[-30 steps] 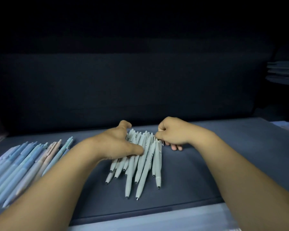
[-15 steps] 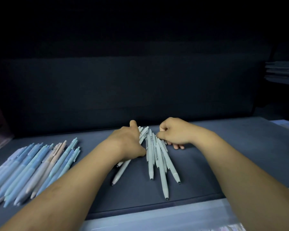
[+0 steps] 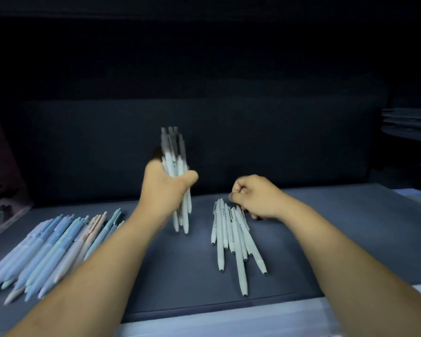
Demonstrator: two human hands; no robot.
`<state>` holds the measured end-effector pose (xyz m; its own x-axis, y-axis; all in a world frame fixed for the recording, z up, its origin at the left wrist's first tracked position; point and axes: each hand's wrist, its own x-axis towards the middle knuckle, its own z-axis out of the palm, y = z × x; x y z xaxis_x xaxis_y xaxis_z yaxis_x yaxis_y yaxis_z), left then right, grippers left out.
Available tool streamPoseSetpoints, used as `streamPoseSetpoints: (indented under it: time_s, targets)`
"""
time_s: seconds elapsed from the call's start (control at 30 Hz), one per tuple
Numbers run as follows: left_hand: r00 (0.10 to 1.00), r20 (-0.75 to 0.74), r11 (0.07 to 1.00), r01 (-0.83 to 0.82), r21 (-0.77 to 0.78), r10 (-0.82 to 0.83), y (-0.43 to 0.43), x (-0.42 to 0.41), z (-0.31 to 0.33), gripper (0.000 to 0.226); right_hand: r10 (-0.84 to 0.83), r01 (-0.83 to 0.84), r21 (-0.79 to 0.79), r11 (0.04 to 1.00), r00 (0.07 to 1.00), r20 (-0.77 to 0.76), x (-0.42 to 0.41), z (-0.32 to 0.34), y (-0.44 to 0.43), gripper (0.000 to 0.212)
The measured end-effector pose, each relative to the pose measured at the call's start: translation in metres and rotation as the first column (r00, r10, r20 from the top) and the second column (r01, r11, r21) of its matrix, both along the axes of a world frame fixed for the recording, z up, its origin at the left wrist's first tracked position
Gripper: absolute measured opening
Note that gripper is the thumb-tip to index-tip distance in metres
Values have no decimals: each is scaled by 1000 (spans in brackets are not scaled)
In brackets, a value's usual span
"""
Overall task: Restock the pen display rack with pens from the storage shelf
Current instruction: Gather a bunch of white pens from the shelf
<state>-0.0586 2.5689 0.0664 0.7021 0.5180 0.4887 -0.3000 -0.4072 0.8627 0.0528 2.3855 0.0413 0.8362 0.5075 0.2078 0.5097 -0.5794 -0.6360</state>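
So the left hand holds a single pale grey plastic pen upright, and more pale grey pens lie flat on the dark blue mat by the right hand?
Not one: the head view shows the left hand gripping a bundle of pale grey pens upright. Other pale pens lie flat on the dark blue mat by the right hand.

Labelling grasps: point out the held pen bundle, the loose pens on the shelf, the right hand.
held pen bundle [image 3: 174, 164]: head view, barrels above the grip.
loose pens [image 3: 220, 239]: head view, barrel of a left-side pen.
right hand [image 3: 255, 195]: head view, back of the hand.
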Motion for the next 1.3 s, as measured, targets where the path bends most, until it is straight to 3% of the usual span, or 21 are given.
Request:
streamPoseSetpoints:
  time_s: [0.17,0.23,0.33,0.4,0.47,0.57,0.67,0.77,0.93,1.03,1.13,1.3]
  targets:
    - [992,-28,992,122,-6,-123,-14,-3,-16,40,-15,-18,194,981,985,170,-4,2,14,17]
    - [978,-120,984,177,16,-173,-13,-2,-23,35,18,-58,249,967,987,162,-17,6,23,19]
    - [972,-134,980,196,21,-191,-9,0,-26,17,121,-74,512,856,991,-58,-38,20,40,43]
    - [979,-113,985,169,-16,-170,-4,-1,-25,12,203,-64,605,794,965,-164,-47,34,48,59]
    - [981,-104,985,154,-83,-162,1,-2,-23,11,232,-132,531,837,965,-125,-49,41,52,60]
    - [976,-98,969,174,-176,-194,8,-2,-25,13,321,-252,451,856,944,-82,-55,39,61,39]
    - [944,-171,949,248,-196,-282,11,-3,-30,13,322,-264,422,867,944,-70,-57,31,76,48]
    - [909,-247,937,296,-186,-336,15,-3,-33,16,271,-224,432,874,961,-50,-58,25,88,42]
    - [903,-256,939,327,-107,-344,10,-5,-33,26,239,-124,561,819,961,-137,-63,15,103,44]
    - [898,-276,938,345,-45,-343,5,-10,-28,30,203,-55,617,785,964,-173,-65,17,99,30]
    - [875,-283,917,395,-54,-394,-1,-17,-18,19,253,14,717,697,931,-264,-68,24,88,18]
    - [779,-309,836,535,-126,-545,-15,-38,11,24,384,26,822,569,876,-293,-83,50,66,25]
